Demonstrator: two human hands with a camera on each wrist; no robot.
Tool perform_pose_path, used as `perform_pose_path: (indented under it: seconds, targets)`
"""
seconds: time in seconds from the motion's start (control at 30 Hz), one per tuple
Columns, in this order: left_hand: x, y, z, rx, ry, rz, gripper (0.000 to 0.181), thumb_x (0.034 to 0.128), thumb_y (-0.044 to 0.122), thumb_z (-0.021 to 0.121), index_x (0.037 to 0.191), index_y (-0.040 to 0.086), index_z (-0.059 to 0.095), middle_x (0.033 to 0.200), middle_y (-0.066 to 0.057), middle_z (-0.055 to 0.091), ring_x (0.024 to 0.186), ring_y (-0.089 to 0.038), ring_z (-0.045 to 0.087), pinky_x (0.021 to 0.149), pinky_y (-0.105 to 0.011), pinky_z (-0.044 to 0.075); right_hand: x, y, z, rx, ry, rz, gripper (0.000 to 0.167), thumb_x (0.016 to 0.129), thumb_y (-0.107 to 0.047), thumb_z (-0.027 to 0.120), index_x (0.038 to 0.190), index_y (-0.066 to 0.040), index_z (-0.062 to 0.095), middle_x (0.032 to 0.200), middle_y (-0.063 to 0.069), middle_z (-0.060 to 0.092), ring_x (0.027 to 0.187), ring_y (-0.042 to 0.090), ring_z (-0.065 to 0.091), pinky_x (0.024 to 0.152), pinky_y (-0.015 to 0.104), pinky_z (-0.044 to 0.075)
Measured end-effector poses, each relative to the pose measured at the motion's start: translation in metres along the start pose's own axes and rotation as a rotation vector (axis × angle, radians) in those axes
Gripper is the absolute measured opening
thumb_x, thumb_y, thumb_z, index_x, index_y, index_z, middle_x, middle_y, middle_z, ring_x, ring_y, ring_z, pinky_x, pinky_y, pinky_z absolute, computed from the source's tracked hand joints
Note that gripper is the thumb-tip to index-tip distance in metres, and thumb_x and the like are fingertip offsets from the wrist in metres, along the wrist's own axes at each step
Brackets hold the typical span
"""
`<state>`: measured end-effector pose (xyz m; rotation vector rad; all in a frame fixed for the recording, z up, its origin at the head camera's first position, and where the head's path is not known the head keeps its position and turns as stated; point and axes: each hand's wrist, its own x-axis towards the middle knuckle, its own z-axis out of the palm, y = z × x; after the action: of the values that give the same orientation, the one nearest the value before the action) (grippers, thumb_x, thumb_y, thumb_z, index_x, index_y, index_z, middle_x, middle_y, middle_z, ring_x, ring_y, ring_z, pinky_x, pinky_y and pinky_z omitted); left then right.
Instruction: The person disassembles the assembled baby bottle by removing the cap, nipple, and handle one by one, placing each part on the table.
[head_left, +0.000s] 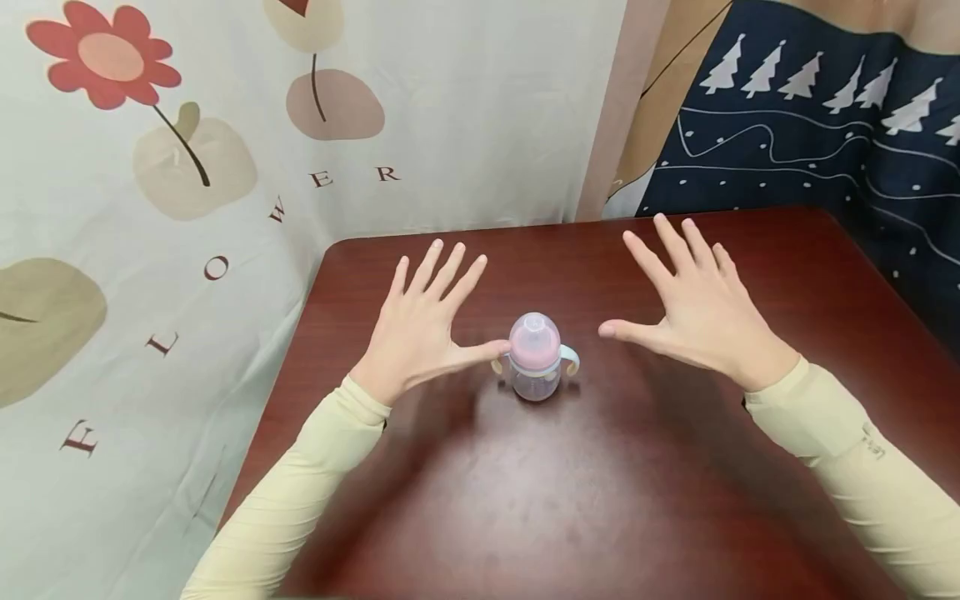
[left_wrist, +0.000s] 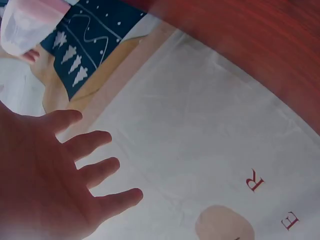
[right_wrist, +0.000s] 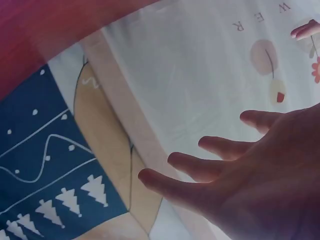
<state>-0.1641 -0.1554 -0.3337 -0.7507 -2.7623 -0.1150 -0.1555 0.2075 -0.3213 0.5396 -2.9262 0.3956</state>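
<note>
A small baby bottle stands upright on the dark red table, with a clear dome cap, a pink collar and a handle on each side. To its left my left hand is spread, fingers straight; its thumb tip overlaps the bottle's left edge in the head view, and I cannot tell whether they touch. My right hand is spread too, apart from the bottle on the right, holding nothing. In the left wrist view, part of the bottle shows at the upper left corner, beyond my left hand.
A pale curtain with flowers and letters hangs along the left and back of the table. At the back right hangs a dark blue cloth with white trees. The table's far edge runs close behind both hands.
</note>
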Motion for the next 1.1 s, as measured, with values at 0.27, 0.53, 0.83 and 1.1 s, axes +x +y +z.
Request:
perform_pose_path:
  seconds: [0.27,0.53,0.83,1.1]
  targets:
    - [0.002,0.013,0.017,0.027,0.032,0.123,0.119,0.0764,0.095,0.057,0.170,0.028,0.025,0.172,-0.010,0.033,0.163,-0.033,0.019,0.128,-0.062,0.016,0.002,-0.020,0.015,-0.018,0.033,-0.108,0.121,0.077,-0.083,0.073,0.171,-0.029,0.020,0.176,0.017,0.017,0.159,0.050,0.017,0.119,0.077,0.020]
    - [0.000,0.025,0.041,0.005,0.006,0.162,0.124,0.0736,0.095,0.059,0.169,0.023,0.028,0.170,-0.010,0.039,0.161,-0.031,0.027,0.129,-0.059,0.018,0.008,-0.041,0.026,-0.028,0.048,-0.172,0.123,0.075,-0.086,0.072,0.171,-0.030,0.020,0.174,0.015,0.026,0.155,0.051,0.030,0.119,0.074,0.026]
    - [-0.005,0.021,0.060,-0.103,-0.052,0.138,0.119,0.0723,0.091,0.067,0.160,0.013,0.046,0.167,-0.008,0.043,0.160,-0.028,0.031,0.130,-0.054,0.020,0.012,-0.056,0.033,-0.014,0.037,-0.221,0.126,0.072,-0.091,0.069,0.171,-0.031,0.020,0.172,0.015,0.031,0.154,0.048,0.035,0.120,0.072,0.026]
    - [0.006,0.009,0.078,-0.304,-0.164,0.117,0.108,0.0707,0.084,0.077,0.156,0.022,0.052,0.167,-0.007,0.043,0.160,-0.027,0.032,0.128,-0.056,0.023,0.019,-0.063,0.037,0.025,0.060,-0.268,0.128,0.068,-0.092,0.072,0.169,-0.027,0.027,0.171,0.014,0.034,0.154,0.046,0.035,0.121,0.070,0.027]
